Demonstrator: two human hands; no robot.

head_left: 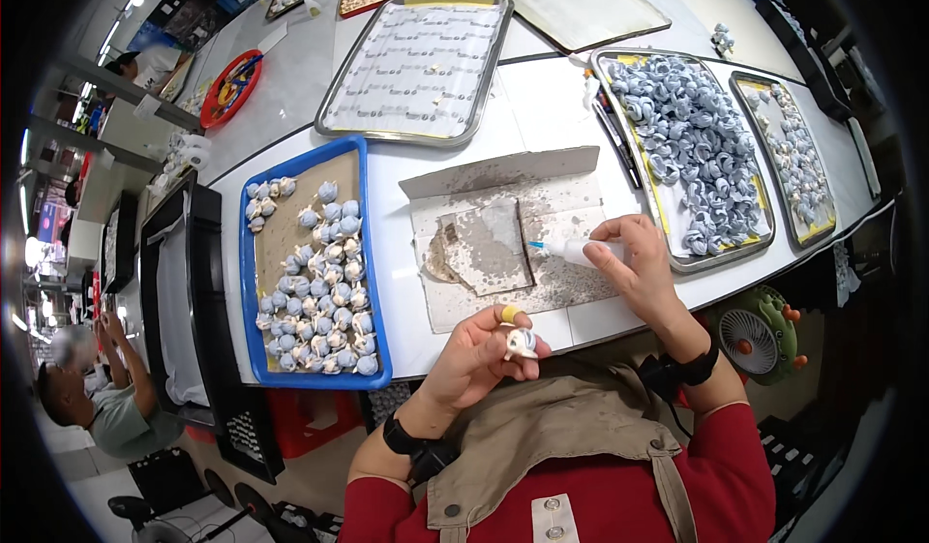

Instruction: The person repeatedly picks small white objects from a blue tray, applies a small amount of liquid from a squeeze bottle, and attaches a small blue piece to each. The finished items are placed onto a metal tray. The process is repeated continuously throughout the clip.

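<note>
My left hand (pixel 466 361), with a yellow wrap on one finger, is closed around a small white and blue-grey figurine (pixel 521 344) close to the table's front edge. In my right hand (pixel 641 264) is a small white squeeze bottle (pixel 573 252) with a thin blue tip, held sideways and pointing left. The bottle hovers over a stained cardboard sheet (pixel 571 296), on which a darker, crusted square piece (pixel 489 243) lies. The bottle's tip is apart from the figurine.
To the left, a blue tray (pixel 373 349) holds several similar figurines. At right, one metal tray (pixel 769 243) carries many blue-grey curled pieces (pixel 687 146); another (pixel 803 238) has small figurines. Dark pens (pixel 617 146) lie beside it. A paper-lined tray (pixel 406 78) sits behind; a green fan (pixel 760 335) is below.
</note>
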